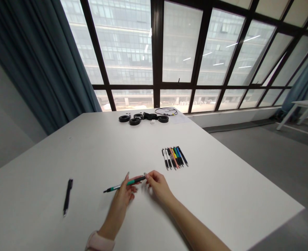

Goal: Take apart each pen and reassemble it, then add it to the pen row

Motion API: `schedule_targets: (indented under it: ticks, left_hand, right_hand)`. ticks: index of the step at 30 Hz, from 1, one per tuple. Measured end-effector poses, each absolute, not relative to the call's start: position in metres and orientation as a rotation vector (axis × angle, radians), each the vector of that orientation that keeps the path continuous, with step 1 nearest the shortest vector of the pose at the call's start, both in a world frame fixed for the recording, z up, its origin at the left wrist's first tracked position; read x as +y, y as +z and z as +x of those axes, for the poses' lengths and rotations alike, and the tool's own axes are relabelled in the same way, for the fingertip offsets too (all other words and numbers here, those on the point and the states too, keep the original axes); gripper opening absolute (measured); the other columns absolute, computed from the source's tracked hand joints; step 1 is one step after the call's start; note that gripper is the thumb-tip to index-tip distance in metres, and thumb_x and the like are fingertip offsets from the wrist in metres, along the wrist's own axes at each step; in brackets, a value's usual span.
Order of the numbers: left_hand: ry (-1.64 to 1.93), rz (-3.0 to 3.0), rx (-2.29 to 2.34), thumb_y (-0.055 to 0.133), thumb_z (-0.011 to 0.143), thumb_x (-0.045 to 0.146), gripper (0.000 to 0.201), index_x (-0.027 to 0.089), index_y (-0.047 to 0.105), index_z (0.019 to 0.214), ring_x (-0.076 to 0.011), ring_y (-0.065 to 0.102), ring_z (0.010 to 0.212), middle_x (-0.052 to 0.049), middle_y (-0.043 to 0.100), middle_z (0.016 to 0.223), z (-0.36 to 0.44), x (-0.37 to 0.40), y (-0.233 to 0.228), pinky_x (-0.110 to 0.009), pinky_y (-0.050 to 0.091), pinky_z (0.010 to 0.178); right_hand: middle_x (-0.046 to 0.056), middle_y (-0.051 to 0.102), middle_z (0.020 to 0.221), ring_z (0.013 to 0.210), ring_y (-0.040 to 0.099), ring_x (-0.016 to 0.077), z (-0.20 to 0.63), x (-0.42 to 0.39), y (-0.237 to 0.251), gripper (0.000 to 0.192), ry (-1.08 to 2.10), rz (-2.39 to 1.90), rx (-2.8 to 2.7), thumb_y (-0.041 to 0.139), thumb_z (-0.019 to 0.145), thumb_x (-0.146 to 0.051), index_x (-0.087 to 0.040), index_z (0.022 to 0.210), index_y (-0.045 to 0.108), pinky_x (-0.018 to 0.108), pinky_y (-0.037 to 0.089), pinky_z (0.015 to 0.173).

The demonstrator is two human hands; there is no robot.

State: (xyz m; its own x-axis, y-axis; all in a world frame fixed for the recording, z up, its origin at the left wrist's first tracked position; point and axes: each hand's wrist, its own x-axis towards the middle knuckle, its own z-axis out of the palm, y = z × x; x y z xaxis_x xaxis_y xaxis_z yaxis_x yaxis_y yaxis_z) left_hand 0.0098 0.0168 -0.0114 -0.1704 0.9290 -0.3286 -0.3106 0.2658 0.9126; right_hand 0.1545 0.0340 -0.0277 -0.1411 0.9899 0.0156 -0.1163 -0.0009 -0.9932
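Note:
Between my two hands, just above the white table [96,146], is a green and black pen [131,182], lying aslant. My left hand [125,191] grips its middle, thumb on top and fingers beneath. At the right end, the thumb and fingertips of my right hand [155,183] pinch the black part. On the table to the left lies a dark pen [67,197] by itself. Beyond my right hand is a row of pens [174,158], side by side, in white, pink, yellow, green, blue and black.
Several black rolls [135,121] lie at the table's far end, with a coiled black cable [166,111] beside them. Windows [180,45] stand behind the table and a blue curtain [44,62] hangs at left. At far right is another white table [307,104].

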Motion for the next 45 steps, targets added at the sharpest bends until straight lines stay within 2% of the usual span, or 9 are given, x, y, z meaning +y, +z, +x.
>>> schedule_targets:
  ticks: [5,9,12,18,23,30,40,45]
  left_hand:
    - [1.181,0.625,1.316,0.063,0.061,0.061,0.048,0.014,0.067,0.074,-0.009,0.045,0.04,-0.003,0.061,0.056,0.011,0.018,-0.008,-0.02,0.02,0.038]
    - [1.112,0.634,1.338,0.064,0.055,0.065,0.049,0.018,0.051,0.05,-0.0088,0.041,0.036,0.001,0.051,0.043,0.013,0.016,-0.011,-0.02,0.022,0.038]
    - [1.121,0.668,1.324,0.065,0.052,0.067,0.053,0.02,0.04,0.042,-0.0071,0.036,0.035,0.004,0.042,0.038,0.014,0.013,-0.01,-0.021,0.024,0.039]
    - [1.158,0.734,1.296,0.066,0.054,0.064,0.051,0.02,0.042,0.043,-0.0069,0.035,0.035,0.005,0.041,0.038,0.017,0.009,-0.01,-0.022,0.026,0.039]
    - [1.19,0.729,1.307,0.072,0.054,0.057,0.045,0.018,0.049,0.05,-0.0081,0.042,0.038,0.003,0.049,0.044,0.018,0.008,-0.01,-0.022,0.029,0.039]
    - [1.28,0.699,1.319,0.075,0.05,0.054,0.044,0.018,0.052,0.057,-0.0084,0.044,0.038,0.003,0.052,0.047,0.019,0.01,-0.011,-0.022,0.028,0.038]
    - [1.284,0.657,1.281,0.074,0.053,0.049,0.039,0.018,0.052,0.06,-0.0085,0.046,0.038,0.003,0.054,0.048,0.017,0.011,-0.012,-0.021,0.029,0.038]
    - [1.278,0.639,1.272,0.072,0.055,0.047,0.036,0.018,0.051,0.061,-0.0084,0.046,0.038,0.003,0.055,0.048,0.016,0.011,-0.013,-0.021,0.03,0.039]
  right_hand:
    - [-0.004,0.052,0.056,0.049,0.041,0.0083,0.153,0.034,-0.027,0.045,1.39,-1.002,-1.199,0.067,0.066,-0.061,-0.018,0.071,0.056,0.022,0.032,0.05]
    - [-0.005,0.051,0.056,0.049,0.04,0.008,0.153,0.034,-0.028,0.045,1.409,-0.946,-1.183,0.069,0.065,-0.06,-0.018,0.074,0.056,0.022,0.031,0.05]
    - [-0.004,0.053,0.058,0.05,0.042,0.0086,0.153,0.034,-0.029,0.046,1.391,-0.946,-1.189,0.068,0.066,-0.061,-0.018,0.073,0.056,0.023,0.033,0.051]
    - [-0.001,0.052,0.05,0.049,0.044,0.0102,0.156,0.034,-0.028,0.055,1.337,-1.033,-1.298,0.053,0.075,-0.068,-0.018,0.053,0.053,0.024,0.035,0.055]
    - [-0.001,0.045,0.042,0.045,0.043,0.0106,0.157,0.034,-0.028,0.065,1.327,-1.045,-1.345,0.045,0.079,-0.071,-0.019,0.04,0.047,0.026,0.037,0.059]
    - [0.001,0.05,0.043,0.048,0.047,0.0124,0.156,0.03,-0.019,0.065,1.384,-1.051,-1.296,0.042,0.078,-0.073,-0.019,0.043,0.053,0.026,0.039,0.059]
    - [0.002,0.055,0.047,0.056,0.051,0.0146,0.16,0.028,-0.012,0.052,1.343,-0.98,-1.363,0.045,0.083,-0.051,-0.018,0.045,0.055,0.027,0.041,0.066]
    - [0.002,0.054,0.046,0.055,0.051,0.0142,0.159,0.03,-0.017,0.054,1.352,-0.989,-1.358,0.046,0.084,-0.054,-0.018,0.045,0.056,0.027,0.041,0.065]
